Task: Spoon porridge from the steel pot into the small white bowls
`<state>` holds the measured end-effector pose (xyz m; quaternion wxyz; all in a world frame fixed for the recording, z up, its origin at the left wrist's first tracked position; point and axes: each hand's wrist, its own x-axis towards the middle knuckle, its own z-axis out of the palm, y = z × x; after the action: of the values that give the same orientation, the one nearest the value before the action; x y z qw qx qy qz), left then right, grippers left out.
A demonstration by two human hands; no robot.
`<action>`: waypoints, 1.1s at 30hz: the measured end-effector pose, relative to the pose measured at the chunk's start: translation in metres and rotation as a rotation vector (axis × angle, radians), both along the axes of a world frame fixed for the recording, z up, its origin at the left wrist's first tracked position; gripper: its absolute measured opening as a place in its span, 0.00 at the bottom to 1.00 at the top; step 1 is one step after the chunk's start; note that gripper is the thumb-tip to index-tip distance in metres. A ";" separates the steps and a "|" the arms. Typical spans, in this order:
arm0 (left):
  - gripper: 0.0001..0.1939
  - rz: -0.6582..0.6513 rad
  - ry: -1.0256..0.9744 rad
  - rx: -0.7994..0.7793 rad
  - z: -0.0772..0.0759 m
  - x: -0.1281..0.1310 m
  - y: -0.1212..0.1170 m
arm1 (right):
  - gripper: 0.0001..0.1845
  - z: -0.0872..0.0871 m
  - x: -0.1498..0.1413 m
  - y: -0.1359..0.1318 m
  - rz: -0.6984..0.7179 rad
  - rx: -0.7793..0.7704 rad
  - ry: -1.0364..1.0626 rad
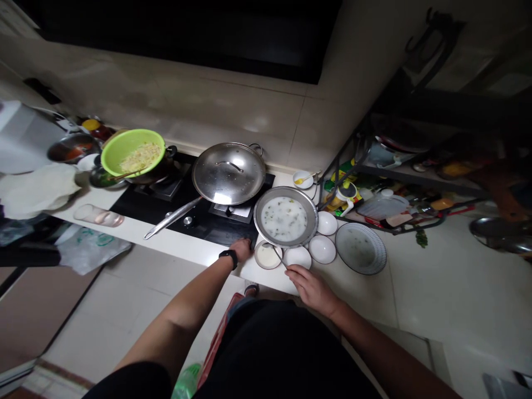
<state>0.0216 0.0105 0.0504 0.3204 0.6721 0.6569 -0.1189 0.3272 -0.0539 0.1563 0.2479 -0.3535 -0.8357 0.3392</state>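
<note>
My left hand point(241, 250), with a dark band on its wrist, is at the front right corner of the black gas stove point(174, 224), its fingers closed round a control knob that they mostly hide. My right hand point(313, 289) grips the handle of a spoon point(281, 258), whose bowl end reaches into a small bowl of whitish liquid point(266, 258). Just behind it stands a large metal basin point(258, 219) of milky liquid with dark green bits. On the right burner sits a wok with a domed steel lid point(226, 180), its long handle point(172, 218) pointing to the front left.
Small white bowls point(322, 249) and a ribbed plate point(379, 252) stand right of the basin. A green colander point(110, 152) of pale shredded food rests at the left burner. A drinking glass point(97, 215) lies near the counter edge. A rack point(399, 224) with bottles fills the right corner.
</note>
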 end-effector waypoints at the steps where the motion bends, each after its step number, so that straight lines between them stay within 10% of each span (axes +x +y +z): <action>1: 0.18 0.000 0.001 0.001 0.000 0.000 0.000 | 0.16 -0.007 -0.002 -0.001 -0.079 -0.088 0.065; 6: 0.18 -0.011 0.006 0.002 0.001 0.000 0.000 | 0.26 -0.029 -0.007 0.002 -0.658 -0.700 0.448; 11: 0.18 -0.026 0.006 0.004 0.001 0.000 0.000 | 0.32 -0.020 0.003 0.014 -0.842 -0.894 0.606; 22: 0.19 -0.009 0.001 0.000 -0.002 0.000 -0.001 | 0.27 0.021 0.025 0.058 -0.895 -0.794 0.735; 33: 0.18 -0.009 0.005 0.003 0.000 0.000 0.000 | 0.19 0.009 0.016 0.099 -0.561 -0.127 0.236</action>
<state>0.0216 0.0106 0.0505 0.3172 0.6751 0.6549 -0.1212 0.3436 0.0451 0.1650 0.4045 -0.5434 -0.6481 0.3480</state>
